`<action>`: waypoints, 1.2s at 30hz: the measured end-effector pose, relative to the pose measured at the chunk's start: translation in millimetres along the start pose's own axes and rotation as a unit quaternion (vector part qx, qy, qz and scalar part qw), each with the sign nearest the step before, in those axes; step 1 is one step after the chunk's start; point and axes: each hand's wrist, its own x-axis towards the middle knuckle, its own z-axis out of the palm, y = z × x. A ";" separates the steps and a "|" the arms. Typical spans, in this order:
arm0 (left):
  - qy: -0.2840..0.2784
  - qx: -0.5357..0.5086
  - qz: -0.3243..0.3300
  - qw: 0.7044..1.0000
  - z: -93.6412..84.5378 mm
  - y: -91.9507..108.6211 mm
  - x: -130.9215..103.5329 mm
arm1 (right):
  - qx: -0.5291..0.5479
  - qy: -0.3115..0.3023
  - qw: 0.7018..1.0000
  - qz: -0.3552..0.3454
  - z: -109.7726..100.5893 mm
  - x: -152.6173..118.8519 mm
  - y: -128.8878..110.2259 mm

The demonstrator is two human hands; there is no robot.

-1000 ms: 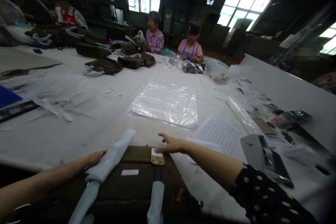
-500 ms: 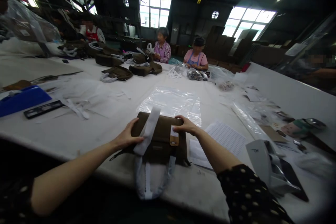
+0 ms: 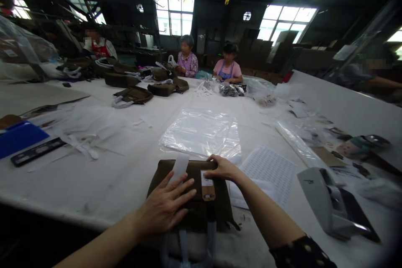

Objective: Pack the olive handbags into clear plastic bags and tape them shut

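Flat on the white table (image 3: 103, 176) at 6 o'clock: an olive-brown fabric bag (image 3: 191, 194), rectangular, matte weave, near the close edge. Left hand (image 3: 166, 205) spread open, palm down, fingers fanned, pressing on the bag's front. Right hand (image 3: 221, 167) curled over the bag's far top edge, fingers hooked on it, gripping lightly. Between the two hands, a tan hang tag (image 3: 207, 185) with a white printed label, writing too small to read. Beside it at 11 o'clock, a white foam-wrapped strap (image 3: 179, 166) lying across the bag. Just beyond the bag at 12 o'clock, a stack of clear glossy plastic bags (image 3: 201, 132), crinkled, lying flat, seemingly nothing inside. At 2 o'clock, a white sheet of small printed stickers (image 3: 266, 165), rows too fine to read. At 3 o'clock, a grey wedge-shaped tape dispenser (image 3: 326, 201), hard plastic. At 9 o'clock, a blue tray (image 3: 19, 136) and a black ruler-like strip (image 3: 37, 150). Farther off at 11 o'clock, more olive bags (image 3: 133, 94) with white handles. Across the table, seated people (image 3: 228, 67) working.
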 end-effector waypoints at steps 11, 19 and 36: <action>-0.035 0.114 -0.070 0.990 37.9 -35.1 38.4 | -0.206 0.144 0.966 -0.065 71.3 0.2 -31.7; -0.074 0.068 -0.095 0.990 61.9 -49.9 37.8 | -0.207 0.138 0.967 -0.050 87.9 17.1 -14.9; 0.045 -0.164 -0.281 0.944 20.4 -192.6 94.8 | -0.049 0.214 0.965 -0.142 14.5 96.3 67.6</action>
